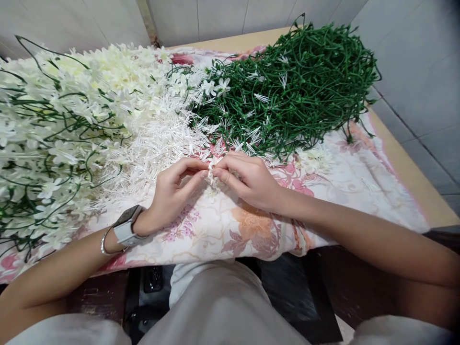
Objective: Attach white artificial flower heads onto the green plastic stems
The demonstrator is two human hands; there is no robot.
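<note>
My left hand point(172, 191) and my right hand point(247, 179) meet fingertip to fingertip over a floral cloth point(223, 230). Together they pinch a small white plastic flower piece point(212, 173), mostly hidden by the fingers. A grey watch and a thin bangle sit on my left wrist. Just beyond my fingers lies a heap of white spiky flower centres point(158, 139). To the left is a large pile of finished white artificial flowers on green stems point(57, 129). A mound of bare green plastic stems point(305, 91) lies at the back right.
The cloth covers a tan table whose bare edge point(409, 177) shows on the right. Grey tiled wall stands behind and a tiled floor lies to the right. My lap in light clothing and a dark stool edge are below the table front.
</note>
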